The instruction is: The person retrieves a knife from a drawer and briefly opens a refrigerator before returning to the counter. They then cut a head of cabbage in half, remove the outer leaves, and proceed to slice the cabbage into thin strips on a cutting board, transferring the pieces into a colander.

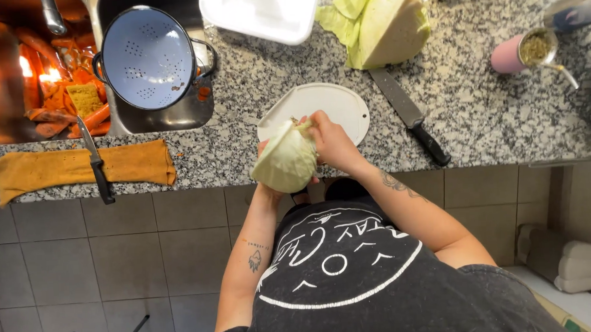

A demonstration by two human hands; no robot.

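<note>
— What's the surface like?

— A speckled grey granite countertop (490,107), with beige tiles on the wall beneath its front edge. Set into its left end is a steel sink (176,114) holding carrots (39,47) and a pale blue colander (148,58).

— And the hands?

— Both are on a cabbage piece (285,161), held in the air just past the counter's front edge, over a white cutting board (333,106) that lies at that edge near the middle. The left hand (263,154) cups it from below, mostly hidden behind it. The right hand (331,142) grips the top with curled fingers.

— What else sits on the counter?

— A large black-handled knife (410,116) lies just right of the board, blade pointing toward the back. Behind it, at the back edge, rests a cut cabbage wedge (385,28) with loose leaves, beside a white tray (261,13). Toward the right end stands a pink cup (524,50) filled with something green. On the left, a mustard-yellow cloth (40,169) stretches along the front edge, with a smaller knife (95,163) lying across it.
</note>
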